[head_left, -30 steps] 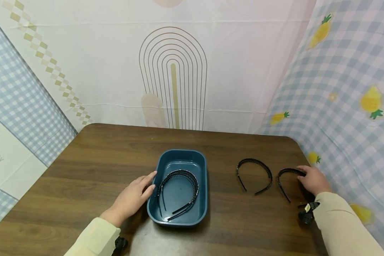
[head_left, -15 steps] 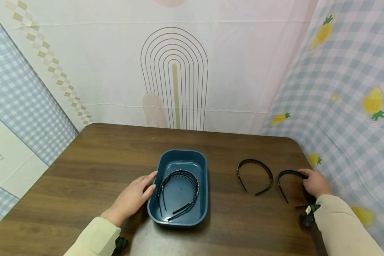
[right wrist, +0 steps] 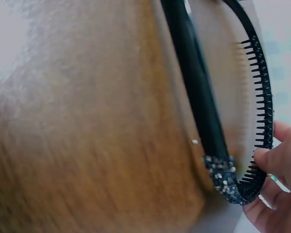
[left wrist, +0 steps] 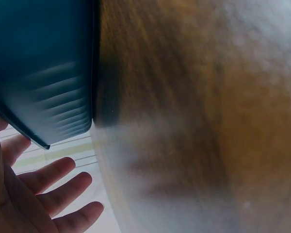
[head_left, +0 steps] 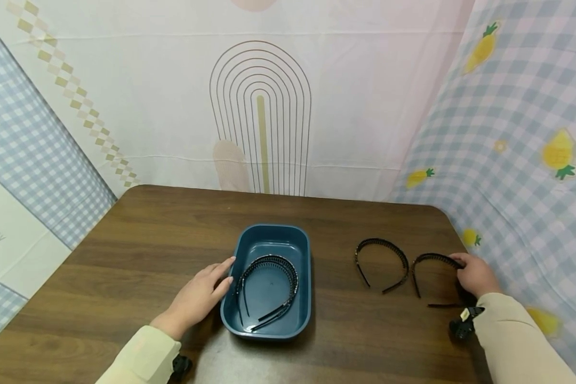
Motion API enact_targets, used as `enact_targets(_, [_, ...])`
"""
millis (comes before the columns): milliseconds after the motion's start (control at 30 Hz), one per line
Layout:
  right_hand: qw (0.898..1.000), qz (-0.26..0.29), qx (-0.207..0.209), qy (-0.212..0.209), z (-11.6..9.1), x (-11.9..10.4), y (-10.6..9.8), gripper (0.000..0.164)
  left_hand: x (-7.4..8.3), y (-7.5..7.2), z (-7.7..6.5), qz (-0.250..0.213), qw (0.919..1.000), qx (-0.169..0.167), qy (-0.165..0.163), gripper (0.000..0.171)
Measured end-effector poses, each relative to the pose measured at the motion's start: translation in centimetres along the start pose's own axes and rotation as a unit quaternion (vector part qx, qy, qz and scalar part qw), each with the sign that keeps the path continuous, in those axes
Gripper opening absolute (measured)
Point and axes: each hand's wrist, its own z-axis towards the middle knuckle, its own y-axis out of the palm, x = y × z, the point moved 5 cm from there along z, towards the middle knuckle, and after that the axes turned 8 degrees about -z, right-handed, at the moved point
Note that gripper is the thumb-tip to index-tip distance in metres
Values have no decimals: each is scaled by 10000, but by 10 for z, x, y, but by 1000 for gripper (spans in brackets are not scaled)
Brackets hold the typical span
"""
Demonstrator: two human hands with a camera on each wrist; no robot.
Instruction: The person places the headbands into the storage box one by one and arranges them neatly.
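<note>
My right hand [head_left: 477,274] pinches a black toothed headband [head_left: 434,257] at the table's right side. In the right wrist view, the thumb and fingers [right wrist: 281,160] grip the toothed arch of this headband [right wrist: 265,92], which has glittery stones on one side. A second black headband [head_left: 381,242] lies just left of it. My left hand [head_left: 197,298] rests against the left rim of a blue plastic basin [head_left: 304,288], its fingers extended. Inside the basin, overlapping black headbands [head_left: 293,277] lie on the bottom. In the left wrist view, fingertips touch the basin's edge [left wrist: 43,143].
The brown wooden table [head_left: 173,229] carries everything. A patterned white cloth [head_left: 355,106] hangs behind it. Blue checked cloth [head_left: 523,176] with fruit prints hangs along the right edge, close to my right hand.
The headband in my right hand has turned and shifted slightly left, so its lower end now shows beside the wrist. My left hand and the basin stay put.
</note>
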Motion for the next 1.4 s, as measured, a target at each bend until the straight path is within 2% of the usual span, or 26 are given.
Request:
enact_targets(267, [9998, 16, 149, -101, -2, -3, -9, 38, 0, 0, -1, -21, 10000, 26, 38, 52])
enact_targets(567, [9983, 331, 463, -92, -6, -12, -15, 36, 1, 0, -1, -22, 10000, 42, 80, 52])
enact_targets(1000, [9901, 1357, 326, 123, -7, -42, -20, 42, 0, 0, -1, -46, 9999, 56, 82, 52])
enact_targets(1400, [9793, 1978, 214, 383, -4, -71, -8, 44, 0, 0, -1, -99, 9999, 48, 99, 52])
